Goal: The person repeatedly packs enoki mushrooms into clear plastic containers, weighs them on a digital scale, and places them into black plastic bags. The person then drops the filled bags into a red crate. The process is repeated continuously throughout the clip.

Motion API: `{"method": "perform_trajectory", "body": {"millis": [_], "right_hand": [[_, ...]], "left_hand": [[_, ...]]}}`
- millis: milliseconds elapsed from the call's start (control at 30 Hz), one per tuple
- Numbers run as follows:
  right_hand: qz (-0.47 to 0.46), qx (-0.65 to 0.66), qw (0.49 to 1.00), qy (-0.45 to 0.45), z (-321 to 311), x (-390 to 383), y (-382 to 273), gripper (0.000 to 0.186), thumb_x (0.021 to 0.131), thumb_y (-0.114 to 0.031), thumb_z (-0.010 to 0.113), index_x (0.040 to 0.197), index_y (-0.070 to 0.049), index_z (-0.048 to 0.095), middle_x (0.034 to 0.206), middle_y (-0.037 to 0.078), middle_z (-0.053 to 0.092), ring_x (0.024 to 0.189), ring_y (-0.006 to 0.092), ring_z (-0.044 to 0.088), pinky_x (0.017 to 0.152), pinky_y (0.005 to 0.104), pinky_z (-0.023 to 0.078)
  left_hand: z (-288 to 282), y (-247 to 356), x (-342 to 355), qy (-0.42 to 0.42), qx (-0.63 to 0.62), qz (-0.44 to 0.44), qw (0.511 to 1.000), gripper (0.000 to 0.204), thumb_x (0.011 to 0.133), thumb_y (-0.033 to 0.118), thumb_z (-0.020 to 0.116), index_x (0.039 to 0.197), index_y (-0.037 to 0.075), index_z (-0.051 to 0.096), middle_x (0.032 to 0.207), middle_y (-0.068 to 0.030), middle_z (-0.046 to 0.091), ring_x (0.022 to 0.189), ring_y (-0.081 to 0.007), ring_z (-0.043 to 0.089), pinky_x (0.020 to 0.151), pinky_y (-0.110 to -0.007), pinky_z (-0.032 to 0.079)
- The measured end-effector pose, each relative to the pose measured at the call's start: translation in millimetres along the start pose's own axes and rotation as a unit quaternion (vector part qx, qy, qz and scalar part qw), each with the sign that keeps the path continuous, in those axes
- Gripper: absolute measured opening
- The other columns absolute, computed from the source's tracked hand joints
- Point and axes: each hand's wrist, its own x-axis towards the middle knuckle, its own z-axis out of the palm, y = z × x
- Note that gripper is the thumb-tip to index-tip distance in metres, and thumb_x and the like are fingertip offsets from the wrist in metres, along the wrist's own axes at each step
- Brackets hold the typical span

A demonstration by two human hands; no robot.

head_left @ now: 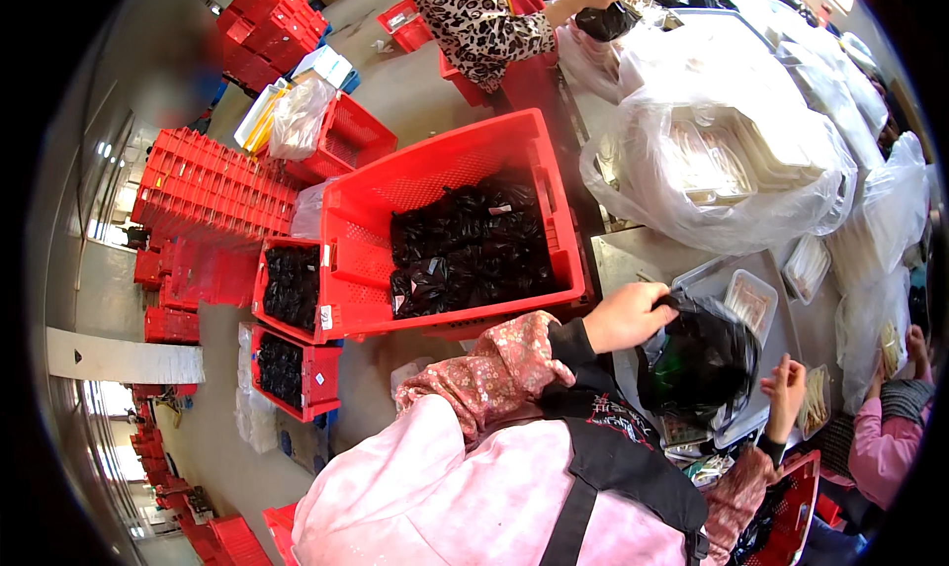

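My left hand (629, 319) is closed on the upper edge of a black plastic bag (697, 358). The bag hangs above a metal tray on the table, and something dark green shows through its shiny film. Beside the bag, to its right, my right hand (785, 400) is raised with its fingers apart and nothing visible in them. Just behind the bag lies a small clear tray (751, 304) of pale, thin strips. A similar tray (816, 403) sits right of my right hand. Below the bag are several small flat packets (704, 467).
Left of me stands a large red crate (445, 321) holding several black bags (474, 250); smaller filled crates (297, 373) adjoin it. A big clear bag (643, 195) of packed trays covers the far table. Co-workers stand across and at right, where a pink sleeve (885, 447) shows.
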Motion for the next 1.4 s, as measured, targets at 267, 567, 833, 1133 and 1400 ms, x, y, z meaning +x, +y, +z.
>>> {"method": "perform_trajectory", "body": {"millis": [267,567,833,1133,1400], "right_hand": [[-0.089,0.035,0.991,-0.089,42,35,91,0.021,0.094,-0.024,0.057,0.091,-0.003,0.059,0.08,-0.001,0.059,0.071,0.0056,0.052,0.067,0.021,0.045],[0.07,0.432,0.864,-0.248,-4,-79,-9,0.029,0.081,-0.016,0.063,0.101,0.005,0.062,0.093,0.009,0.067,0.082,0.0163,0.064,0.074,0.0278,0.051],[0.284,0.597,0.718,-0.217,13,-81,-14,0.03,0.082,-0.019,0.058,0.101,0.004,0.06,0.092,0.014,0.067,0.078,0.0215,0.067,0.075,0.0331,0.054],[0.081,0.611,0.787,0.027,105,-38,7,0.02,0.094,-0.017,0.05,0.103,-0.002,0.06,0.096,0.006,0.065,0.084,0.0155,0.062,0.077,0.0289,0.05],[-0.074,-0.064,0.945,0.311,82,-53,0,0.06,0.071,-0.029,0.078,0.111,0.003,0.048,0.101,0.015,0.053,0.094,0.0258,0.05,0.085,0.0346,0.041]], "left_hand": [[-9,5,39,0.069,-0.283,0.01,0.957,0.025,0.09,0.021,0.062,0.101,-0.002,0.058,0.089,0.0024,0.059,0.079,-0.0043,0.053,0.072,-0.023,0.047],[19,22,53,0.011,-0.236,0.068,0.969,0.027,0.088,0.012,0.062,0.108,-0.001,0.049,0.095,-0.0026,0.056,0.088,-0.0088,0.052,0.079,-0.026,0.046],[38,50,47,-0.22,-0.174,0.083,0.956,0.005,0.089,0.004,0.057,0.09,0.0,0.057,0.076,0.0055,0.051,0.07,-0.0034,0.043,0.061,-0.02,0.037],[92,35,26,-0.274,0.156,0.339,0.886,0.022,0.084,0.015,0.066,0.079,-0.001,0.053,0.072,-0.0143,0.051,0.066,-0.0295,0.052,0.058,-0.036,0.042],[62,41,27,-0.014,0.173,0.207,0.963,0.008,0.081,0.003,0.062,0.085,-0.002,0.057,0.082,-0.0131,0.054,0.071,-0.0286,0.057,0.063,-0.034,0.045]]}}
